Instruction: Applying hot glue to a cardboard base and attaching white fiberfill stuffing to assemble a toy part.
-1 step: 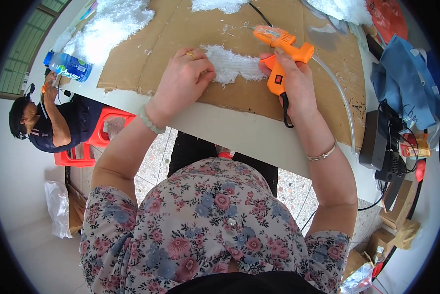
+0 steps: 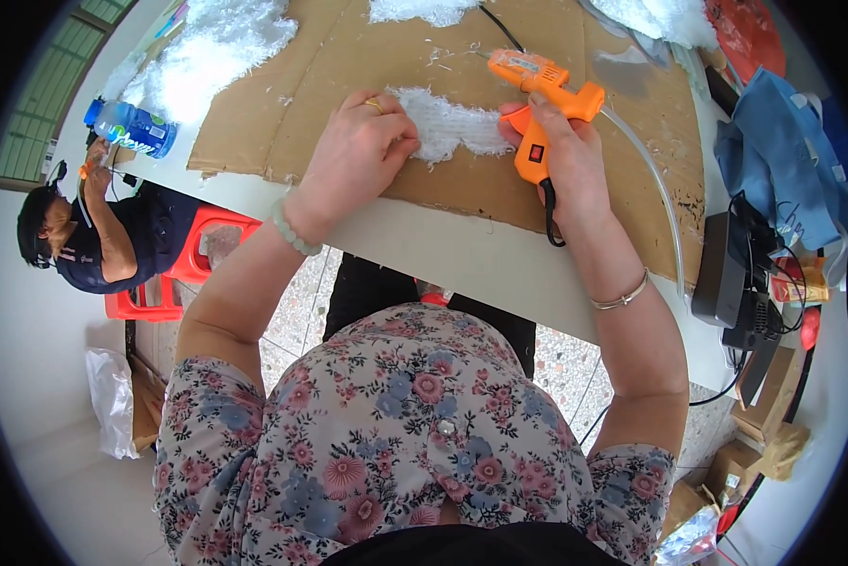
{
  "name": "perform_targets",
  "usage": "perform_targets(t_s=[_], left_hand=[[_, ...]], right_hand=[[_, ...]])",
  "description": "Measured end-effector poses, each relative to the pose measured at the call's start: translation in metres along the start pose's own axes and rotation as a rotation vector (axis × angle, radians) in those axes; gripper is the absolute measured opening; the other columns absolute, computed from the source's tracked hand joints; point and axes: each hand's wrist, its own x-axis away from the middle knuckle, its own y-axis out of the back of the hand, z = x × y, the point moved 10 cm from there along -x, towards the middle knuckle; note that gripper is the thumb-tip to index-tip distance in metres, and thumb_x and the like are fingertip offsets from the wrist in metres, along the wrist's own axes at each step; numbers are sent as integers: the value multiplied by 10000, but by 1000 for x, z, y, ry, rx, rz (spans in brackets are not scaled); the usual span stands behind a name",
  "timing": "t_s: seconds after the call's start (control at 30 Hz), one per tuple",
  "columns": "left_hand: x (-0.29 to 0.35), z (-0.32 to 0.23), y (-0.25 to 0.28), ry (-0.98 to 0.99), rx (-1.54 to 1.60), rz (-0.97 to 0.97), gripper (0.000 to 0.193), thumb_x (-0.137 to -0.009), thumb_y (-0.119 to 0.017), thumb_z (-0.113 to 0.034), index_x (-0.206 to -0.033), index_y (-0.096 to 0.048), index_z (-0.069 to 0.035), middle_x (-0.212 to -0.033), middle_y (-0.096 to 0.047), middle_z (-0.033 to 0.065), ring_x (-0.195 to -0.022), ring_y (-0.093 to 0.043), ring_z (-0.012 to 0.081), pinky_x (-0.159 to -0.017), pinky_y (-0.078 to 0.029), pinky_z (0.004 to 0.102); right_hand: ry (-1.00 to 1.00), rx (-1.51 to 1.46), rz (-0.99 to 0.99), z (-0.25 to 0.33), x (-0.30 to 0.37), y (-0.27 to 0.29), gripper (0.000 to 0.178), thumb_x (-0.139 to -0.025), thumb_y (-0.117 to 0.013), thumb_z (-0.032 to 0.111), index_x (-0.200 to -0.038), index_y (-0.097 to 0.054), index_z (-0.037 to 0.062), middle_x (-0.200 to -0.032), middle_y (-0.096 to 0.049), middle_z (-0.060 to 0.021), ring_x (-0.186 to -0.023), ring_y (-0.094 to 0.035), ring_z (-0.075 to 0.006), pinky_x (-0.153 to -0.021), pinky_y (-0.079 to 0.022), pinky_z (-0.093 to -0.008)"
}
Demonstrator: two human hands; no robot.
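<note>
My right hand (image 2: 575, 156) is wrapped round an orange hot glue gun (image 2: 548, 90), its nozzle pointing left and away from me. A long clear glue stick (image 2: 658, 174) trails from the back of the gun and bends down toward the right. Beneath the gun's trigger side, a white fluffy strip with frayed edges (image 2: 457, 127) lies flat on the brown cardboard (image 2: 292, 123). My left hand (image 2: 362, 156) is closed, thumb and forefinger pinched at the strip's left end; the exact grip is partly hidden by the fingers.
White fluffy heaps (image 2: 221, 57) lie far left, with more (image 2: 424, 9) at the back. A blue-capped bottle (image 2: 131, 127) lies at the table's left edge, near another person (image 2: 103, 226). Blue cloth (image 2: 782, 156) and a black box with cables (image 2: 721, 274) are at right.
My left hand has shifted very slightly to the right, still pinched at the strip's end. The right hand and glue gun look unchanged.
</note>
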Motion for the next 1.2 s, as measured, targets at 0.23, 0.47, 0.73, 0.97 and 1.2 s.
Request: perform_targets(t_s=[0.23, 0.47, 0.73, 0.97, 1.2], left_hand=[[-12, 41, 16, 295, 238, -172, 75, -711, -701, -56, -767, -650, -55, -783, -638, 63, -825, -579, 271, -719, -477, 360], [-2, 24, 23, 130, 97, -102, 82, -712, -712, -73, -760, -649, -52, -794, -638, 59, -814, -582, 265, -703, -480, 361], [-4, 18, 15, 49, 157, -84, 64, -718, -702, -78, -752, -659, -45, -790, -624, 79, -838, -577, 304, -757, -472, 377], [-6, 43, 14, 152, 46, -101, 54, -732, -684, -58, -777, -664, -37, -817, -624, 83, -851, -572, 303, -749, -475, 370], [-19, 30, 1, 25, 99, 73, 72, -744, -642, -30, -813, -661, -39, -873, -629, 86, -845, -574, 284, -759, -480, 344]], right_hand=[[-18, 1, 2, -1, 2, -4, 324, -937, -530, 253, -1154, -546, 13, -970, -650, -86, -858, -624, -148, -750, -504, -257], [6, -7, 6, -1, -1, -1, 319, -934, -536, 251, -1152, -550, 18, -966, -652, -87, -850, -623, -137, -754, -505, -255], [1, -19, -5, -1, 1, 2, 323, -934, -536, 253, -1157, -546, 20, -962, -657, -75, -856, -626, -143, -725, -488, -245], [-12, 26, -3, 2, 1, 0, 332, -935, -534, 253, -1173, -541, 22, -982, -652, -85, -875, -625, -152, -746, -489, -250], [-15, 28, 0, -1, 1, 1, 338, -932, -537, 249, -1180, -538, 19, -982, -652, -82, -882, -626, -157, -769, -500, -258]])
